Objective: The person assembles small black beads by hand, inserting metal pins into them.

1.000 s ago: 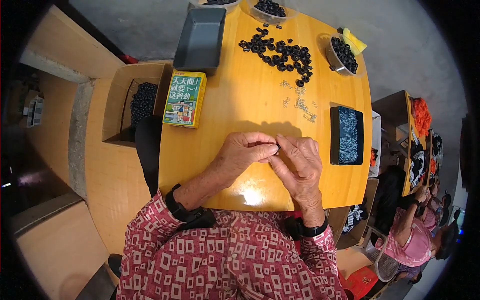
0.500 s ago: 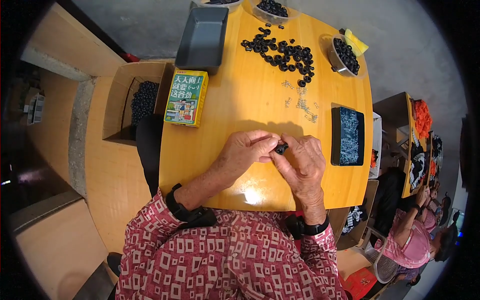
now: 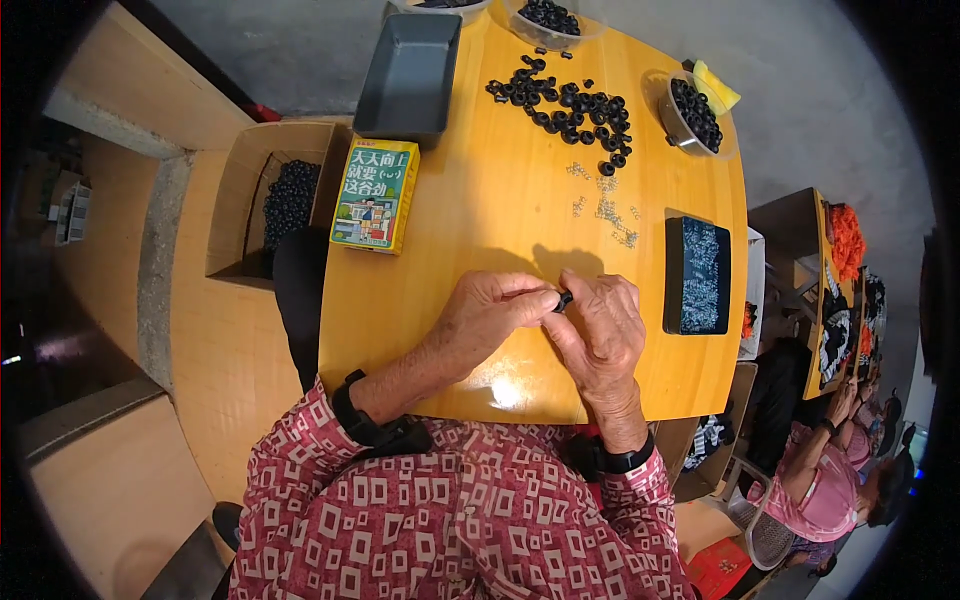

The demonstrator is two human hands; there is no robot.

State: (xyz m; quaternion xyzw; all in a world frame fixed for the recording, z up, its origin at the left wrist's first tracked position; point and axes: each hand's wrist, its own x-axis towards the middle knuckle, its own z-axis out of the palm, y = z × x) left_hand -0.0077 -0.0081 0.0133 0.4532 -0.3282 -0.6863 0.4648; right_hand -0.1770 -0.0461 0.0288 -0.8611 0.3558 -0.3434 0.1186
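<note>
Left hand [image 3: 492,308]: thumb and forefinger pinched nearly together at the near-left side of a small black part [image 3: 565,300]. Right hand [image 3: 604,325]: thumb and forefinger slightly parted, gripping the same part from its right. The part sits between both sets of fingertips, above the wooden table [image 3: 450,230]. Just beyond the fingers, loose tiny clear pieces [image 3: 606,208]; farther beyond, a scatter of black pieces [image 3: 572,118]. Right of the fingers, a dark tray [image 3: 674,280] of tiny pale pieces. Beyond and left, a green-and-yellow box [image 3: 373,205].
</note>
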